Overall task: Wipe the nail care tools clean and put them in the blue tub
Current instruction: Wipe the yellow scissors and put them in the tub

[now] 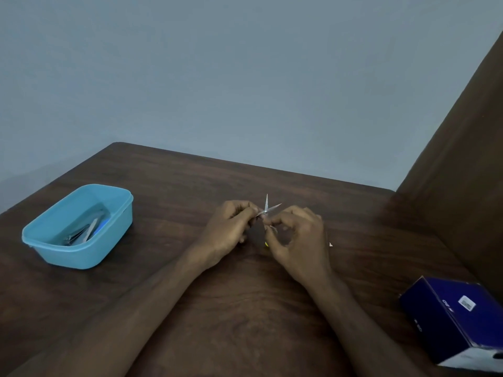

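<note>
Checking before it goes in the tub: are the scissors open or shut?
Open: the scissors show two blades spread in a V above both hands.

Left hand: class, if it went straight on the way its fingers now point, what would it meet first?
The left hand points right, toward the small scissors that both hands pinch. Just beyond comes the right hand, which it would likely meet first, though depth is hard to judge.

Both the left hand and right hand pinch small scissors, blades spread, with the blue tub well left of them on the worktop.
</note>
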Demonstrator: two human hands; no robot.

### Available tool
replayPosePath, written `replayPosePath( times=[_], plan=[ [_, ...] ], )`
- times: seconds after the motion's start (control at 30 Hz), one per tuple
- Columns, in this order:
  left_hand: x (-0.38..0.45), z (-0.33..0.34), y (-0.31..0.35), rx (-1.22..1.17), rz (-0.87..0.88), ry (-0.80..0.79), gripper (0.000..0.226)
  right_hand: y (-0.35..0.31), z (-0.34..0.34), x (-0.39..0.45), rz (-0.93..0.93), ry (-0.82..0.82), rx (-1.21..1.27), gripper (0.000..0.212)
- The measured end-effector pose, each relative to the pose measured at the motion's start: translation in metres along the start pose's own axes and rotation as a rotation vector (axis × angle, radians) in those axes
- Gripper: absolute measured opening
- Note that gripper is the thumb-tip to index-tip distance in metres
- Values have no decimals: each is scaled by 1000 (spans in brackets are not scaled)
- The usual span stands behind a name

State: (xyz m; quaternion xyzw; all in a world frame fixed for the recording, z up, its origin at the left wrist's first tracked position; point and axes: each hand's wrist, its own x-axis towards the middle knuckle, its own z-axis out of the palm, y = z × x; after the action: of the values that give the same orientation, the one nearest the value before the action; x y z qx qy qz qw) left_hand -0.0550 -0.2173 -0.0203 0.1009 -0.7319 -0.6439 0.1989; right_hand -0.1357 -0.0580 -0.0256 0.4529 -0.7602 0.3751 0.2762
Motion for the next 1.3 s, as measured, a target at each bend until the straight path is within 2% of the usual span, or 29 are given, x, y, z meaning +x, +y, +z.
replayPosePath(
  times=[0.13,0.27,0.37,0.47,0.63,0.73,0.83,0.93,1.0,1.13,1.3],
  plan=[
    [2,-1,-1,-27,-33,53,45,-7,-8,5,-2,104,40,12],
    [0,1,2,-21,-51,48,61,-18,-9,6,21,219,-226,7],
    [-4,2,5,44,-8,11,77,-24,1,6,20,158,-259,5],
    [-7,3,6,87,39,-9,78,-26,7,5,-44,50,-212,6],
    [-6,4,7,71,5,28,79,-18,-1,5,10,127,-242,6],
    [-7,4,9,41,16,-2,77,-21,2,4,-18,87,-189,7],
    [-5,3,7,25,-6,25,67,-25,1,6,-2,170,-76,8],
    [-1,4,1,-12,-25,40,36,-18,-5,8,129,288,85,11],
    [1,3,-2,17,-29,44,28,-13,-6,9,266,303,254,19],
    [3,2,-4,-7,19,48,25,-11,-1,11,490,217,456,28],
    [0,-2,-6,88,170,78,20,-9,10,7,617,101,556,26]
  ],
)
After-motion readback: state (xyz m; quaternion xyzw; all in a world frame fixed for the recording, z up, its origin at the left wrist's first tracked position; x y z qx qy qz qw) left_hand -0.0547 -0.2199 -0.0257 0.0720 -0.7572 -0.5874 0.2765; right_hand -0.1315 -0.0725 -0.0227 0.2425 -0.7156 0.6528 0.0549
